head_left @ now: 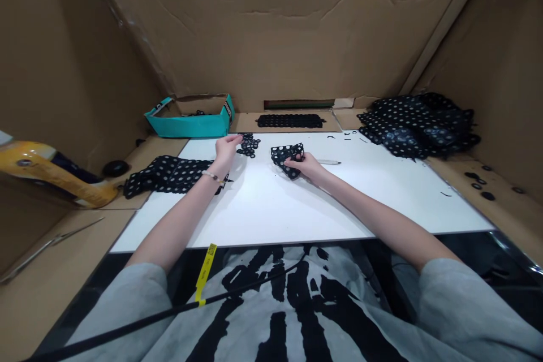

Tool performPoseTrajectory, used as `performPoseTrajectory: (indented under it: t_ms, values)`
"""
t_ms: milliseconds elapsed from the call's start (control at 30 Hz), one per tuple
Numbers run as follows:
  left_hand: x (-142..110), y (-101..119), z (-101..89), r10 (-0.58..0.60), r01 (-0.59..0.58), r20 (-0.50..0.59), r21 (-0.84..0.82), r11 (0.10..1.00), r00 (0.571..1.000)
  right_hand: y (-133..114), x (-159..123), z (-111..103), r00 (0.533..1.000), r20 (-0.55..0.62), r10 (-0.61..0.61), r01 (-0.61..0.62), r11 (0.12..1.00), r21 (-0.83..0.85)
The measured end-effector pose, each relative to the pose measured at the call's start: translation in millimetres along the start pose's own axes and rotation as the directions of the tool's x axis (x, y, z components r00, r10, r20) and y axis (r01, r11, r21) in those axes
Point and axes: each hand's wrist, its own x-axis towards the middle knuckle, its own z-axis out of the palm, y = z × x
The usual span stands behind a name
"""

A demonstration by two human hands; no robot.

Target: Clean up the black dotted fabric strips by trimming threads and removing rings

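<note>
My left hand (226, 151) has its fingers together, tips at the near-left edge of the heap of small black rings (248, 145), holding anything or not I can't tell, while my right hand (299, 164), further right, grips a folded scrap of white-dotted black fabric (284, 157), slanting on the white board (271, 209).

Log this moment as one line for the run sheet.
left hand: at small black rings | right hand: holding black polka-dot fabric | surface: white board | nearby: teal box

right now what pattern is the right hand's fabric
Fabric: black with white dots, best in head view.
</note>
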Motion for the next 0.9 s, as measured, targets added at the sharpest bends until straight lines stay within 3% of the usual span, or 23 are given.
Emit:
performPoseTrajectory:
  t_ms: [67,233,333,400,467,533,567,633,733,833,900]
  values:
    - [11,-8,-9.2,0.077,-0.075,-0.023,0.098,0.992,0.997,-1,-1,0,1.000,0.009,0.004,-0.004,1.000,0.016]
    - [10,-11,-12.2,0.261,-0.274,0.087,0.383,0.882,0.962,-1,-1,0,0.999,0.031,0.015,-0.016,1.000,0.021]
    - [-9,7,-7.3,0.410,-0.432,0.146,0.417,0.800,0.900,2,2,-1,1.000,0.025,0.017,-0.017,1.000,0.026]
    - [-28,23,-2.3,0.419,-0.504,0.297,0.335,0.796,0.858,4,3,-2,1.000,0.031,-0.001,0.000,1.000,0.025]
    - [-48,35,4.4,0.400,-0.580,0.513,0.255,0.774,0.759,4,3,-1,0.999,0.048,-0.014,0.013,1.000,0.023]
    - [-65,42,11.9,0.399,-0.633,0.610,0.226,0.741,0.685,2,1,-1,0.996,0.085,-0.034,0.033,0.999,0.020]
    - [-72,44,15.4,0.395,-0.641,0.629,0.220,0.735,0.669,1,-1,0,0.993,0.107,-0.044,0.043,0.999,0.015]
    - [-80,43,21.1,0.379,-0.615,0.621,0.215,0.759,0.686,-3,-3,0,0.989,0.143,-0.048,0.049,0.999,0.001]
    - [-77,37,25.1,0.302,-0.482,0.590,0.171,0.859,0.748,-5,-4,-1,0.983,0.183,-0.019,0.018,1.000,0.010]
    - [-60,30,22.0,0.186,-0.287,0.547,0.104,0.952,0.816,-3,0,-3,0.976,0.216,0.009,-0.016,0.999,0.031]
    - [-43,26,14.8,0.121,-0.174,0.456,0.075,0.982,0.881,0,2,-4,0.977,0.212,0.023,-0.029,0.999,0.027]
